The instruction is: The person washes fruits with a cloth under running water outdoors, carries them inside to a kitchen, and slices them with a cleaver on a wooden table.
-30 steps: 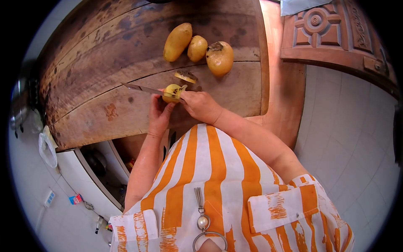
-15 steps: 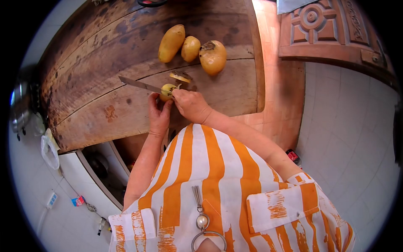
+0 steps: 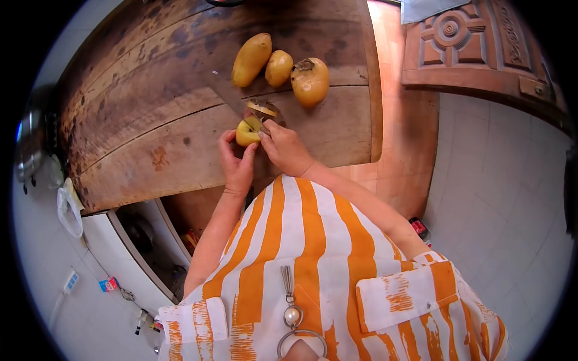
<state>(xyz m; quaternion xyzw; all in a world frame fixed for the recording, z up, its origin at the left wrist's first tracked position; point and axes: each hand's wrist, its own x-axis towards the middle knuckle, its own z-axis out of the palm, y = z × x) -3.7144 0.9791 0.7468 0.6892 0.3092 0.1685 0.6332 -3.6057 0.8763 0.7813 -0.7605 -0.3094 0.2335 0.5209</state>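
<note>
A cut yellow potato-like piece (image 3: pixel 246 135) is gripped between the thumb and fingers of my left hand (image 3: pixel 238 165), near the front edge of the wooden table. My right hand (image 3: pixel 284 147) is closed on a knife (image 3: pixel 228 95), whose blurred blade points up and left over the piece. A cut-off slice with a dark, rough top (image 3: pixel 262 108) lies just beyond. Farther back are a long yellow one (image 3: pixel 251 59), a small round one (image 3: pixel 279 68) and a larger one with a dark patch (image 3: pixel 310 82), all whole-looking.
The wooden table (image 3: pixel 138 96) stretches left and back. A carved wooden panel (image 3: pixel 463 48) stands at the right. Below the table's left front are an open cabinet (image 3: pixel 141 234) and a hanging plastic bag (image 3: pixel 69 212). A dark object touches the top frame edge.
The knife has swung from a flatter slant to a steeper one, its tip now farther up and right. My right hand has turned with it; my left hand still holds the piece.
</note>
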